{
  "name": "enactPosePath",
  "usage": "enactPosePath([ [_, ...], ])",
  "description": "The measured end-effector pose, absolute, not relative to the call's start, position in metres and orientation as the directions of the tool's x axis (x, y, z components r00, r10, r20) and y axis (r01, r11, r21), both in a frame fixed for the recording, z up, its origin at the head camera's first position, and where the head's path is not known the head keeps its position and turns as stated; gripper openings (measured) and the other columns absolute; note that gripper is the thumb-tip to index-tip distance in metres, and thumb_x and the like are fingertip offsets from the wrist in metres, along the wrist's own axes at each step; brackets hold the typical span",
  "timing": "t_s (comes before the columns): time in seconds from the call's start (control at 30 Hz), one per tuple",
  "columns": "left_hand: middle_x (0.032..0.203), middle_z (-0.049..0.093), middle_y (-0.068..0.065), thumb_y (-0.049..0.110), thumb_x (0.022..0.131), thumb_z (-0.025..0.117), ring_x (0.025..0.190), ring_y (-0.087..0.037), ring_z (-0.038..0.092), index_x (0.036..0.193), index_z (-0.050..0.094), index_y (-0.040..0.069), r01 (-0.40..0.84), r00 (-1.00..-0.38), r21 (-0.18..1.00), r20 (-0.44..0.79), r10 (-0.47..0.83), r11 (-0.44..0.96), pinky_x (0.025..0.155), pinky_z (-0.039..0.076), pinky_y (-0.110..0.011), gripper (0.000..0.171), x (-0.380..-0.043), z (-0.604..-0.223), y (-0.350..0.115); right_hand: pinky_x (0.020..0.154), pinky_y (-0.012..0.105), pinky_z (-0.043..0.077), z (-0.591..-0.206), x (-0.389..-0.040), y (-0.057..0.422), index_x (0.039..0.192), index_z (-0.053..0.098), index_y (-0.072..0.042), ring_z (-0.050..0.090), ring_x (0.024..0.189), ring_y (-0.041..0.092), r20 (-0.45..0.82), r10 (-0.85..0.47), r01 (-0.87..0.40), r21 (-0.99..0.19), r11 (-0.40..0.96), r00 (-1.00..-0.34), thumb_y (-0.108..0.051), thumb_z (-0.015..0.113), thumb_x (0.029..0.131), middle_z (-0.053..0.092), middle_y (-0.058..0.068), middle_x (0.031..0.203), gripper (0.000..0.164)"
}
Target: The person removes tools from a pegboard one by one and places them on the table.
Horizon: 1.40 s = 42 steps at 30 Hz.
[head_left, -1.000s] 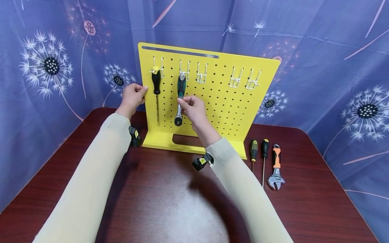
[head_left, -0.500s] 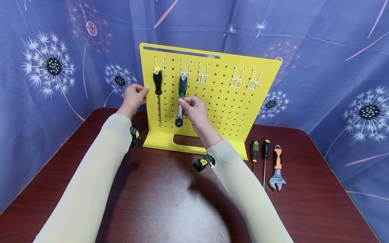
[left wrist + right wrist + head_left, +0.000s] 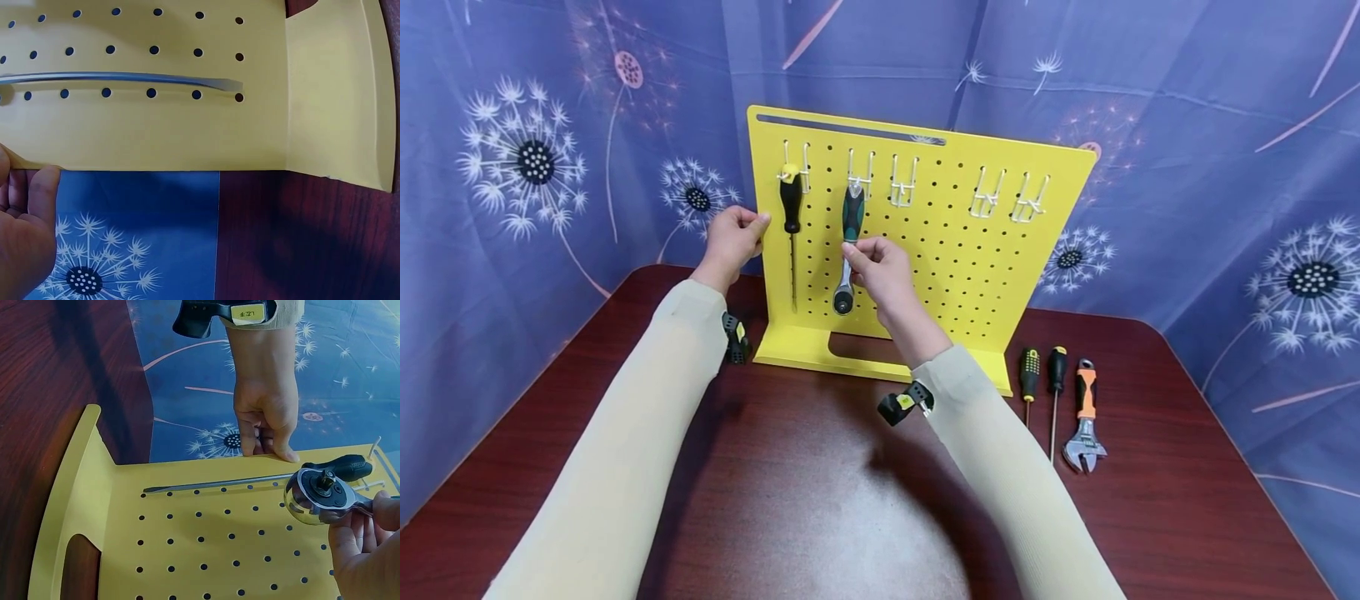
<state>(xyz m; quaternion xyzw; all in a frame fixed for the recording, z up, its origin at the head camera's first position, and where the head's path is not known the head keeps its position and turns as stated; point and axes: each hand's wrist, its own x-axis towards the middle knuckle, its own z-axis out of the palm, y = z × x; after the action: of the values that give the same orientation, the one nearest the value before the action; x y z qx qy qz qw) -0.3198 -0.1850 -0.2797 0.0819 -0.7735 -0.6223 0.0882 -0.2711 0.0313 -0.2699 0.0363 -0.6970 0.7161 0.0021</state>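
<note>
In the head view, my left hand (image 3: 730,242) pinches the left edge of a yellow pegboard (image 3: 1022,154); the left wrist view shows the thumb (image 3: 45,190) at that edge. My right hand (image 3: 883,275) grips a ratchet wrench (image 3: 853,212) around its metal neck, below the green-and-black handle. The handle end is up, right at a white double hook (image 3: 861,178), and the round ratchet head (image 3: 325,487) points down. To its left, a black-handled screwdriver (image 3: 791,204) with a yellow end hangs from another hook, its shaft (image 3: 125,77) along the board.
More white hooks (image 3: 902,192) sit along the board's upper part, two of them (image 3: 985,200) toward the right. On the dark red table (image 3: 820,500), right of the board, lie a yellow-and-black screwdriver (image 3: 1029,375), a black-handled screwdriver (image 3: 1057,371) and an orange-handled adjustable wrench (image 3: 1086,396). A patterned blue curtain (image 3: 880,50) stands behind.
The scene sits slightly farther right in the head view. Both hands keep their holds, on the board's edge and the ratchet wrench.
</note>
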Motion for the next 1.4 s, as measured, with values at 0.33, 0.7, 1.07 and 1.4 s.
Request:
enactPosePath([
  [0.33,0.098,0.046,0.001,0.025,0.107,0.053,0.089,-0.009,0.051,0.101,0.052,0.01,-0.022,-0.973,0.975,0.03,-0.229,0.223,0.112,0.051,-0.043,0.016,-0.3216,-0.2797,-0.1852,0.065,0.017,0.053,-0.2676,-0.2685,0.0329,0.092,0.063,-0.005,0.054,0.072,0.007,0.061,-0.054,-0.058,-0.997,-0.045,-0.997,-0.008,0.067,0.099,0.057,-0.004,0.078,0.009],
  [0.7,0.098,0.047,0.001,0.024,0.107,0.054,0.09,-0.009,0.051,0.104,0.054,0.008,-0.02,-0.974,0.975,0.031,-0.223,0.223,0.112,0.052,-0.043,0.017,-0.3211,-0.279,-0.1853,0.066,0.017,0.053,-0.2665,-0.2693,0.032,0.092,0.064,-0.006,0.055,0.073,0.008,0.045,-0.038,-0.044,-0.998,-0.033,-0.998,-0.009,0.068,0.099,0.057,-0.004,0.078,0.009],
  [1.07,0.094,0.046,0.005,0.025,0.106,0.055,0.087,-0.007,0.049,0.107,0.057,0.009,-0.003,-0.974,0.976,0.047,-0.221,0.22,0.083,0.055,-0.02,0.017,-0.3222,-0.2796,-0.1866,0.066,0.016,0.054,-0.265,-0.2672,0.029,0.098,0.065,0.0,0.056,0.072,0.007,0.091,-0.023,-0.091,-0.996,-0.004,-0.996,-0.009,0.069,0.099,0.056,-0.004,0.08,0.01],
  [1.4,0.092,0.046,0.006,0.024,0.106,0.055,0.085,-0.006,0.049,0.108,0.058,0.007,-0.005,-0.973,0.977,0.045,-0.227,0.214,0.086,0.055,-0.023,0.018,-0.3193,-0.2783,-0.1849,0.066,0.017,0.052,-0.2652,-0.2632,0.0309,0.097,0.065,-0.001,0.055,0.072,0.006,0.086,-0.029,-0.086,-0.996,-0.009,-0.996,-0.009,0.068,0.099,0.057,-0.005,0.078,0.009],
])
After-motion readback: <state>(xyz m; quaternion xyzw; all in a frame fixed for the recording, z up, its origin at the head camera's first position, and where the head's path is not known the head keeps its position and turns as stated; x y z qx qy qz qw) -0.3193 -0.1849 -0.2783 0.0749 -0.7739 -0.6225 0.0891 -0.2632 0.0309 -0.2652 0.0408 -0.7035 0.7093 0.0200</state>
